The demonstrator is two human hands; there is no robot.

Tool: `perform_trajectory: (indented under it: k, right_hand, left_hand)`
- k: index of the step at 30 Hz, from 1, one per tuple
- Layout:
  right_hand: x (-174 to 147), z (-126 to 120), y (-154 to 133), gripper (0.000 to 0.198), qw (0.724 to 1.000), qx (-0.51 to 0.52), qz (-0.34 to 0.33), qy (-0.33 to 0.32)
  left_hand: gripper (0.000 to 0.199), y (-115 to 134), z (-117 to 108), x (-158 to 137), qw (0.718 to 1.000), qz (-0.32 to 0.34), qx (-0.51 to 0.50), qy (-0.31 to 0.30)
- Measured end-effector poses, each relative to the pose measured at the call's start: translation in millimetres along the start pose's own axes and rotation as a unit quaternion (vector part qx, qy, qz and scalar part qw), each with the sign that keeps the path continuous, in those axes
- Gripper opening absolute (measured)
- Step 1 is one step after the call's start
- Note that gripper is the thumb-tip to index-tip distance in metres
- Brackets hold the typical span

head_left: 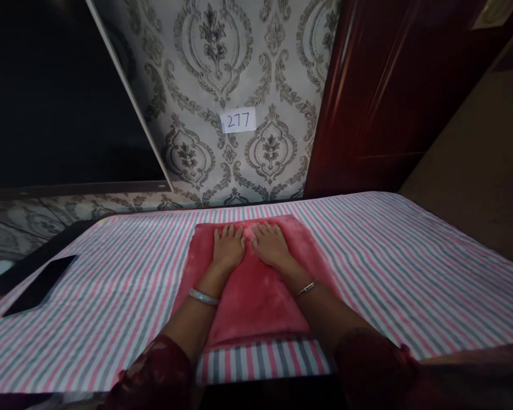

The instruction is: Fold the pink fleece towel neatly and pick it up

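Note:
A plush pinkish-red cloth, roughly rectangular, lies flat on the striped table cover. Near its far edge, my left hand rests palm down with the fingers pointing away from me. Beside it, a little to the right, my right hand presses on the same cloth, fingers also stretched out. The two hands are close together but apart, and neither grips anything. Each wrist wears a silver bangle. My forearms cover parts of the cloth's left and right sides.
A dark smartphone lies at the table's left side. Behind it stands a large black screen. The patterned wall bears a paper label reading 277. A dark red wooden door rises at the back right.

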State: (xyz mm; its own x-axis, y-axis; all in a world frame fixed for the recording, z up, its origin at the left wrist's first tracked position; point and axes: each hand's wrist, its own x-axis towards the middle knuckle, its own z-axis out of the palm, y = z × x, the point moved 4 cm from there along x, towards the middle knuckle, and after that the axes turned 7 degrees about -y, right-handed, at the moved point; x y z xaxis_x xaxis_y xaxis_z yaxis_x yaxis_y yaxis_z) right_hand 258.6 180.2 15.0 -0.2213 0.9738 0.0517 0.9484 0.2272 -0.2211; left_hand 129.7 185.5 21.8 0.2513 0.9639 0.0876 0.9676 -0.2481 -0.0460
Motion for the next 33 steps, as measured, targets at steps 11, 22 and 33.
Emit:
perform_trajectory:
  k: [11,22,33]
  right_hand:
    - [-28,-8,73,0.057,0.989,0.01,0.147,0.027]
    - [-63,-23,96,0.061,0.982,0.046,0.18,0.016]
    - [-130,15,-41,0.057,0.998,-0.016,-0.053,-0.005]
  left_hand:
    - [0.059,-12,-6,-6,1.0,-0.015,-0.004,-0.021]
    - [0.061,-90,-38,-57,0.989,-0.129,0.007,-0.077]
    - [0.054,48,0,-132,0.99,0.136,-0.047,0.003]
